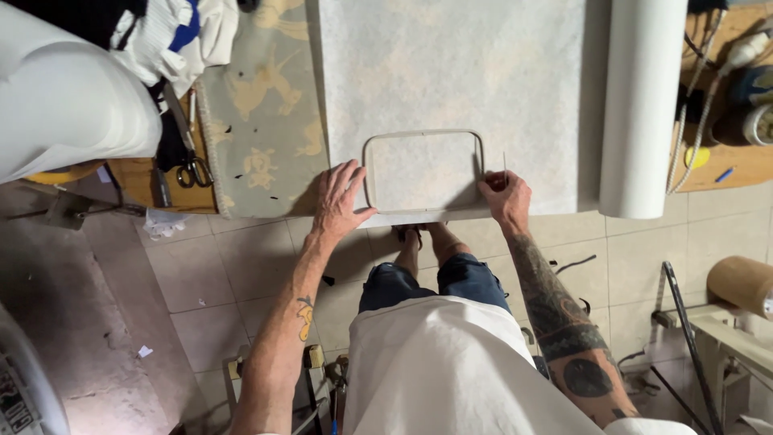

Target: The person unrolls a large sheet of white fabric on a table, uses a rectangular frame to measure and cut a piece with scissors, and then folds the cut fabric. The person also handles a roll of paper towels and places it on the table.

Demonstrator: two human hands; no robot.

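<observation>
The left hand (340, 201) is lying spread against the white frame (423, 171) on the grey sheet (451, 72); the right hand (506, 196), right of the frame, is pinching a thin pin (505, 161) (slipping could shift the frame).

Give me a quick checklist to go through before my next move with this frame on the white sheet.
1. Rounded white frame lies flat on the white sheet: ok.
2. Left hand presses the frame's left edge: ok.
3. Right hand at the frame's right edge, pinching a thin needle-like tool: ok.
4. Sheet smooth inside the frame: ok, no wrinkles visible.
5. Frame parallel with the sheet's near edge: ok, roughly.
6. Scissors lie apart to the left on the table: ok.
</observation>
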